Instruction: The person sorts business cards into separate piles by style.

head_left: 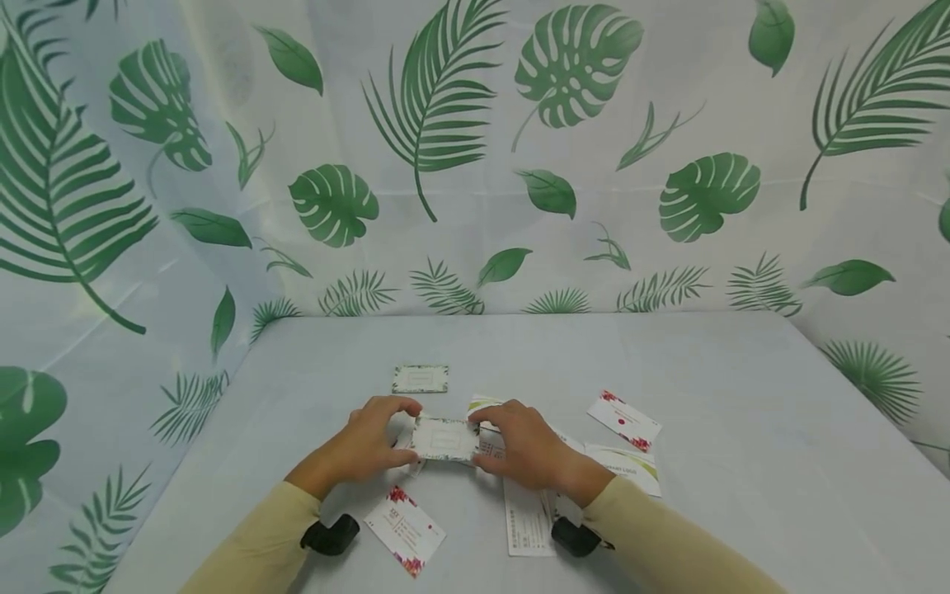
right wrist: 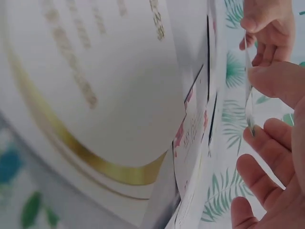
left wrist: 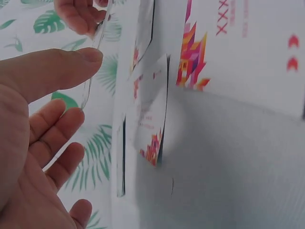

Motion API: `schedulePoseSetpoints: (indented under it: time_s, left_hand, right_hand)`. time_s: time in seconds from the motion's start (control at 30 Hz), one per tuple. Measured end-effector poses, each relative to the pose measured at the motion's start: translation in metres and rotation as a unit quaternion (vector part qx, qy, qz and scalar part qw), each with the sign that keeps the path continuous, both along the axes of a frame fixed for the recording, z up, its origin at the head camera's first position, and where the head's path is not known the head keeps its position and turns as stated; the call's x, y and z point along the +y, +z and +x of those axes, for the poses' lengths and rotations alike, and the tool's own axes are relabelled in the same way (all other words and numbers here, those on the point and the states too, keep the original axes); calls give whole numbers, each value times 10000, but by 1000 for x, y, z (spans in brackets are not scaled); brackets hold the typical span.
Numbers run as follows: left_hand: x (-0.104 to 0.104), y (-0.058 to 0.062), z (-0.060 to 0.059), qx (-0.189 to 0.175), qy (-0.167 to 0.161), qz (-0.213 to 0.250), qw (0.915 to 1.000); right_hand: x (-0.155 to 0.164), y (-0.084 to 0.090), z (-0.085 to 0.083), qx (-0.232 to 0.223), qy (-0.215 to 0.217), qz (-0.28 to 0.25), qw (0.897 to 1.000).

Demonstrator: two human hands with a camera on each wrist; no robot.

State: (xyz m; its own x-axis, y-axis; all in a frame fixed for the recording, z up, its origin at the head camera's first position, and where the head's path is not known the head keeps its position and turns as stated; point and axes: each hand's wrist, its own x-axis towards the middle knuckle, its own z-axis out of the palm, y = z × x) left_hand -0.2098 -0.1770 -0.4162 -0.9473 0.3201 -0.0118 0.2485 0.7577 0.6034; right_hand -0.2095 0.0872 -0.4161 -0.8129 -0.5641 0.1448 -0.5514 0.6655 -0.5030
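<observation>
Both hands hold one small white card point(head_left: 444, 438) with a green patterned border, level and just above the table point(head_left: 742, 388), near its front middle. My left hand point(head_left: 410, 431) pinches its left end, and my right hand point(head_left: 482, 437) pinches its right end. The left wrist view shows the left hand point(left wrist: 78, 81) with thumb above and fingers below the card's thin, clear-looking edge point(left wrist: 90, 71). From the right wrist the right hand point(right wrist: 252, 102) pinches the same edge point(right wrist: 248, 95), the other hand's fingers point(right wrist: 267, 24) beyond.
Several business cards lie loose on the pale tablecloth: a green-bordered one point(head_left: 420, 379) behind the hands, red-flowered ones point(head_left: 623, 419) point(head_left: 404, 530), a white text card point(head_left: 529, 516) and a green-striped one point(head_left: 631, 469). A leaf-print curtain encloses the table.
</observation>
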Motion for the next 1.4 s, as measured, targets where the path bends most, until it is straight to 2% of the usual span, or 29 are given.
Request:
schedulePoseSetpoints:
  time_s: [0.17, 0.33, 0.7, 1.03, 1.2, 1.4]
  left_hand:
    - [-6, 1, -9, -29, 132, 22, 9999]
    - [-13, 1, -23, -83, 252, -8, 9996]
    - [-28, 3, -59, -33, 333, 123, 9994]
    - [-34, -7, -88, -207, 288, 475, 9982]
    - [-32, -15, -95, -342, 544, 555, 9964]
    - [-33, -17, -96, -497, 846, 508, 9939]
  right_hand:
    - [-5, 1, -13, -113, 78, -10, 9999]
    - [-15, 5, -33, -73, 103, 139, 9998]
    - [-41, 11, -69, -366, -243, 477, 9979]
    - [-57, 3, -96, -750, -426, 694, 9939]
    - [-63, -3, -104, -827, -559, 793, 9918]
    - [-70, -5, -109, -992, -572, 803, 9902]
